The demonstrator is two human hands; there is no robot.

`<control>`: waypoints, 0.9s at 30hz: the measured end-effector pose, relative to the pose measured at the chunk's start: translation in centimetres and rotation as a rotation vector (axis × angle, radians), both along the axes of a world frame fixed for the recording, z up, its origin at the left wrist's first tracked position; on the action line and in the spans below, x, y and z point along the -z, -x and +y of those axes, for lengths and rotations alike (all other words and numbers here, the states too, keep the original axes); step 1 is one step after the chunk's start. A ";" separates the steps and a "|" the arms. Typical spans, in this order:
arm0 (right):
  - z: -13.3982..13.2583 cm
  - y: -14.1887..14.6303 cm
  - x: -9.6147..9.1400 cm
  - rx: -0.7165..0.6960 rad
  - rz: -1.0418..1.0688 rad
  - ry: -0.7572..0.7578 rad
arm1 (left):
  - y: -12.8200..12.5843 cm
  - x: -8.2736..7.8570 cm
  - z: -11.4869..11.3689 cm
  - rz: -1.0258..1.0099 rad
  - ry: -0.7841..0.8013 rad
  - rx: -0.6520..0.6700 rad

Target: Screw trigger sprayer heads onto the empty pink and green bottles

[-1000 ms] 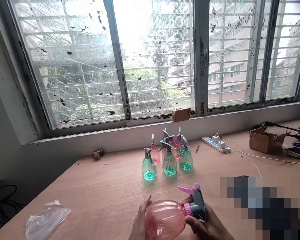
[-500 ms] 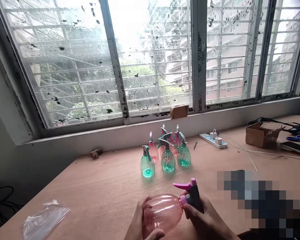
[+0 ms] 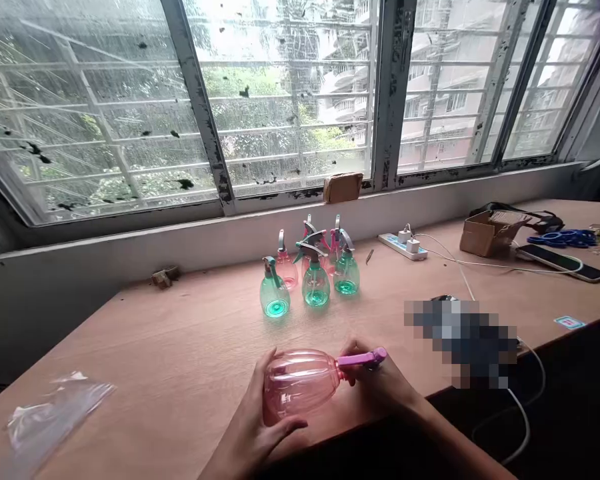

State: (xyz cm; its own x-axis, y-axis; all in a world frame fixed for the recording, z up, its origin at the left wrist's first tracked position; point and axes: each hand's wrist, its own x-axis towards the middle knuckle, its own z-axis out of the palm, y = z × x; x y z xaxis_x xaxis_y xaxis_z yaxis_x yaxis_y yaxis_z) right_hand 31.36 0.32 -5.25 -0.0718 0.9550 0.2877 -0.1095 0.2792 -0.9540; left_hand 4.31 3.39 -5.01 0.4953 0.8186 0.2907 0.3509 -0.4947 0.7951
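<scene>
Lower centre of the frame, a translucent pink plastic spray bottle [image 3: 303, 380] lies sideways: left hand [image 3: 257, 415] cupping its base, right hand [image 3: 380, 383] grasping its pink-triggered spray head [image 3: 361, 359]. Looks like 2-handed turning; the next move calls for steadiness.

Lower centre: pink spray bottle [image 3: 303, 387] tipped on its side, base toward frame left. Left hand [image 3: 256, 413] cups the base; right hand [image 3: 377, 381] grips around the neck and spray head. Mid-frame: three green bottles [image 3: 316, 287] upright, pink bottles [image 3: 287, 270] behind. Lower left: clear plastic bag [image 3: 55, 423], flat on table [image 3: 180, 360]. Right of centre: white power strip [image 3: 390, 244], two plugs [image 3: 413, 247]. Upper right: open cardboard box [image 3: 483, 235], phone [image 3: 565, 263] nearby. Windows [image 3: 290, 133] across top.
</scene>
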 end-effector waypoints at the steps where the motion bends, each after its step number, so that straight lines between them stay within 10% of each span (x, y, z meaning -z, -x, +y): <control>1: 0.0 -0.1 0.1 0.002 -0.004 -0.009 | 0.0 0.0 0.0 0.008 -0.022 -0.003; 18: -0.3 -0.5 -0.8 -0.066 0.132 0.495 | -0.9 -0.9 -2.1 0.317 -0.635 -0.111; 27: 0.0 -0.4 0.1 -0.071 0.203 0.464 | -1.1 -1.0 -2.0 0.267 -0.499 -0.137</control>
State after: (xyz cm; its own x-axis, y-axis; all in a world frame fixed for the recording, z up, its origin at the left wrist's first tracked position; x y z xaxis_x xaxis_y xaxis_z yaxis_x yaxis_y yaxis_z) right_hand 31.79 0.37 -5.37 -0.1277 0.9804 -0.1502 -0.3087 -0.1832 -0.9333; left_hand 5.42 1.43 -3.97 0.5033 0.6763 0.5379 0.5944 -0.7228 0.3525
